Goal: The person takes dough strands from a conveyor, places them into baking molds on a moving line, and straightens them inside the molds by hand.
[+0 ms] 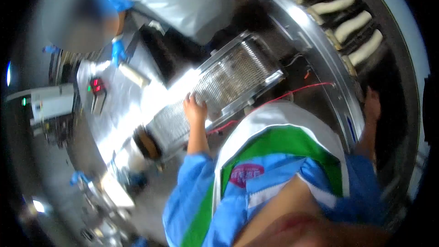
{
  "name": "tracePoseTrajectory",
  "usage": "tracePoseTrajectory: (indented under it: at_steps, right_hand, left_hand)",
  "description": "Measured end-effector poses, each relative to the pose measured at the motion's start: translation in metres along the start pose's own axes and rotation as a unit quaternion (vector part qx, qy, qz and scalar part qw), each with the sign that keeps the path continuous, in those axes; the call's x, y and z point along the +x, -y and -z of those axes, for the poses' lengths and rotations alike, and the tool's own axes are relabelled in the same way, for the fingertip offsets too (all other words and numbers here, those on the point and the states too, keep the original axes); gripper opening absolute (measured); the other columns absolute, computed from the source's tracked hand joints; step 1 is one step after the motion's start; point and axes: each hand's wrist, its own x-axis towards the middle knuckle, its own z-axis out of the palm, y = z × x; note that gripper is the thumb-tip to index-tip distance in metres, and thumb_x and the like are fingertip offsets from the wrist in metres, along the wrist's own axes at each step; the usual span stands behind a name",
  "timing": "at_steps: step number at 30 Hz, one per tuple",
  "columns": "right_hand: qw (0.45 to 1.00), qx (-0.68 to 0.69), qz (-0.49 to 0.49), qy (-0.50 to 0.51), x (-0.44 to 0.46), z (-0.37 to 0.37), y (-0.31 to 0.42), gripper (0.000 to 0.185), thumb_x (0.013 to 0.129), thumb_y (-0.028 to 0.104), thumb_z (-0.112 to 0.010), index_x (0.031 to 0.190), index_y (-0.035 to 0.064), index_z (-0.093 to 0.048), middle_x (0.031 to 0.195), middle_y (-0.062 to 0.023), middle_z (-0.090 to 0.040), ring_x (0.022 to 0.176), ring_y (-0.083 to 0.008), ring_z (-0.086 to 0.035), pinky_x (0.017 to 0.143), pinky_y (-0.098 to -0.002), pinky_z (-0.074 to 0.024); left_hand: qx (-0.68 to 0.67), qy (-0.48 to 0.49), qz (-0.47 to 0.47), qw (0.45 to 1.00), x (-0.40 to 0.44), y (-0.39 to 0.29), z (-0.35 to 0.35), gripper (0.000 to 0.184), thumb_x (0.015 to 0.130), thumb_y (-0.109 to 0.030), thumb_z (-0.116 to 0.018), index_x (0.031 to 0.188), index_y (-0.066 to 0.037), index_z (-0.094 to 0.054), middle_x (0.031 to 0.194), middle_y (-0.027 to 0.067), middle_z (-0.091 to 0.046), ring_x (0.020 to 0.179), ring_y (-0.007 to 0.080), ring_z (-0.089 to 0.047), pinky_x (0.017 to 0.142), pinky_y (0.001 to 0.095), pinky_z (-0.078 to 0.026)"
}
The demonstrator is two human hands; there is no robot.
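Observation:
My left hand (195,109) is over the metal mesh conveyor (233,71), near its side rail, fingers stretched out and nothing visible in them. Whether it touches the mesh I cannot tell. On the right, my right hand (373,103) is beside the dark curved belt (388,71), somewhat blurred, with fingers extended and no object seen in it. Beyond that hand, several long pale dough strips (365,48) lie spaced apart across the belt.
Opposite me stands a co-worker in a pale apron (178,0); their blue-gloved hand (118,52) is at a pale roll (134,75) on a shiny metal table (125,112). A red digital display (96,84) stands there. A red cable (292,92) crosses near my apron.

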Motion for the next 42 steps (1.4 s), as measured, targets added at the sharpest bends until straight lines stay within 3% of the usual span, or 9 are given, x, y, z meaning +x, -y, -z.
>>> tracePoseTrajectory:
  at_steps: [4,6,9,16,19,26,32,40,42]
  right_hand:
    - [0.998,0.025,-0.051,-0.026,0.007,-0.017,0.03,0.066,0.085,0.062,-0.04,0.119,0.0065,-0.051,0.113,-0.0176,-0.058,0.099,-0.0345,-0.058,0.081,-0.0426,-0.046]
    - [0.993,0.007,-0.086,0.08,-0.008,0.015,0.077,0.07,0.084,0.062,-0.043,0.126,0.0062,-0.048,0.121,-0.0177,-0.054,0.108,-0.0345,-0.053,0.087,-0.0421,-0.0432]
    - [0.991,0.044,-0.082,0.096,-0.019,0.034,0.111,0.07,0.083,0.06,-0.045,0.126,0.0048,-0.047,0.125,-0.0175,-0.051,0.112,-0.0341,-0.051,0.092,-0.0409,-0.0399]
    - [0.994,0.087,-0.004,0.073,-0.055,0.054,0.085,0.064,0.085,0.054,-0.048,0.125,0.0042,-0.048,0.127,-0.0181,-0.049,0.117,-0.0342,-0.046,0.096,-0.0414,-0.0372]
    - [0.989,0.041,0.141,-0.011,-0.069,0.055,0.053,0.058,0.088,0.047,-0.05,0.126,0.0041,-0.047,0.135,-0.0218,-0.038,0.126,-0.0353,-0.034,0.103,-0.0423,-0.0308]
    - [0.999,-0.003,-0.021,0.04,-0.118,0.081,0.011,0.068,0.087,0.058,-0.042,0.13,0.0069,-0.043,0.139,-0.017,-0.034,0.126,-0.0346,-0.035,0.101,-0.0471,-0.0317]
    - [0.998,0.018,0.057,-0.016,-0.153,0.062,-0.03,0.06,0.088,0.054,-0.043,0.133,0.0135,-0.041,0.14,-0.0155,-0.033,0.127,-0.0348,-0.033,0.102,-0.0457,-0.0309]
    - [0.997,0.049,0.046,0.042,-0.187,0.082,-0.061,0.058,0.088,0.05,-0.046,0.131,0.0111,-0.044,0.137,-0.0159,-0.037,0.126,-0.0311,-0.036,0.102,-0.0426,-0.0317]
    - [0.996,-0.031,0.081,-0.011,-0.207,0.093,-0.08,0.055,0.089,0.047,-0.046,0.126,0.005,-0.048,0.13,-0.0168,-0.045,0.12,-0.03,-0.043,0.1,-0.0417,-0.0342]
  left_hand:
    - [0.029,-0.045,0.07,0.996,-0.026,0.031,0.003,0.056,0.069,-0.014,-0.069,0.121,-0.005,-0.049,0.129,0.0192,-0.043,0.12,0.0358,-0.038,0.102,0.043,-0.031]
    - [0.035,-0.073,0.115,0.99,-0.037,0.055,0.0,0.059,0.068,-0.015,-0.069,0.122,-0.005,-0.047,0.131,0.0194,-0.042,0.122,0.0359,-0.037,0.103,0.0442,-0.029]
    - [0.025,-0.093,0.167,0.981,-0.063,0.075,0.004,0.061,0.068,-0.017,-0.07,0.123,-0.005,-0.047,0.131,0.0203,-0.041,0.122,0.0361,-0.037,0.103,0.0439,-0.028]
    - [-0.009,-0.079,0.262,0.962,-0.124,0.1,0.044,0.06,0.07,-0.018,-0.068,0.125,-0.007,-0.046,0.134,0.0205,-0.038,0.125,0.0358,-0.033,0.105,0.0435,-0.026]
    - [0.032,-0.115,0.278,0.953,-0.152,0.11,0.066,0.059,0.071,-0.018,-0.068,0.125,-0.007,-0.045,0.136,0.02,-0.036,0.127,0.0348,-0.031,0.106,0.044,-0.024]
    - [0.139,-0.104,0.271,0.947,-0.196,0.147,0.108,0.058,0.073,-0.011,-0.063,0.128,-0.007,-0.043,0.14,0.0185,-0.031,0.132,0.0325,-0.025,0.107,0.0496,-0.019]
    - [0.132,-0.129,0.207,0.961,-0.237,0.187,0.125,0.06,0.069,0.0,-0.048,0.129,-0.007,-0.043,0.137,0.0159,-0.038,0.129,0.0322,-0.032,0.105,0.0496,-0.022]
    - [0.243,0.042,0.159,0.956,-0.259,0.174,0.131,0.047,0.087,-0.012,-0.047,0.133,-0.02,-0.04,0.133,0.0119,-0.045,0.121,0.0292,-0.042,0.1,0.0397,-0.035]
    - [0.213,0.015,0.051,0.975,-0.255,0.188,0.09,0.036,0.089,-0.025,-0.049,0.123,-0.012,-0.05,0.12,0.0128,-0.054,0.107,0.0258,-0.053,0.091,0.0367,-0.043]
